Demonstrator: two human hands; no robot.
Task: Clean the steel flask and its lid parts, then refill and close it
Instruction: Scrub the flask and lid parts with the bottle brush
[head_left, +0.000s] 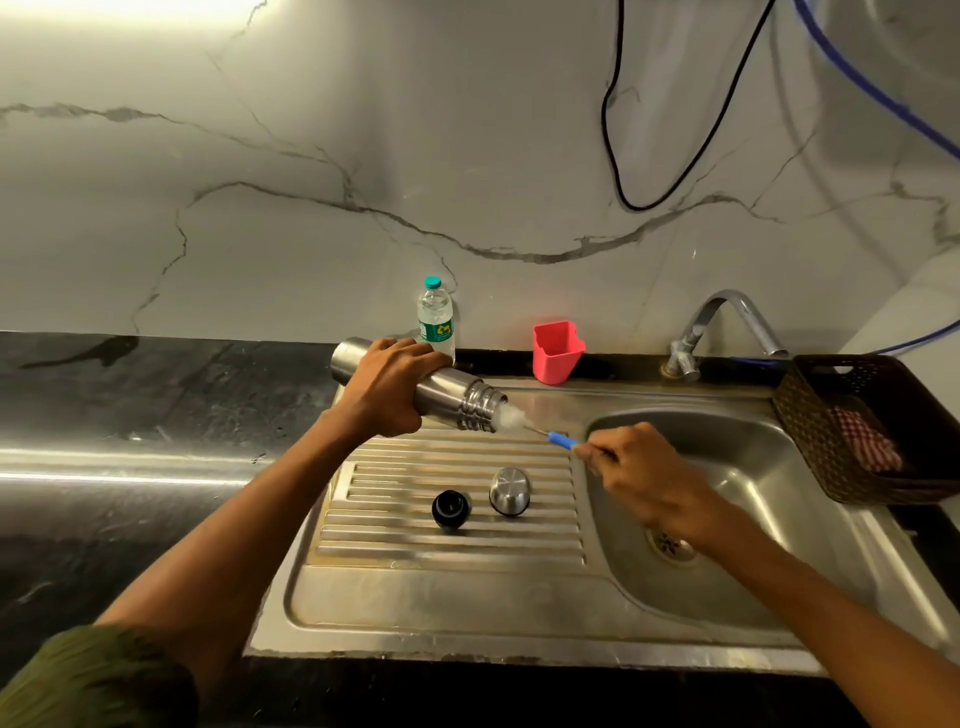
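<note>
The left hand (387, 387) grips the steel flask (447, 395) on its side above the draining board (452, 571), mouth pointing right. The right hand (644, 478), arm extended over the sink basin (753, 571), pinches the blue-handled bottle brush (540, 428), bristles at the mouth. The black stopper (450, 509) and steel cap (510, 491) stand on the near ribs.

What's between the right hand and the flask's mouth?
In the head view, the blue-handled bottle brush spans it: right hand pinches the handle, bristles at the steel flask mouth.
</note>
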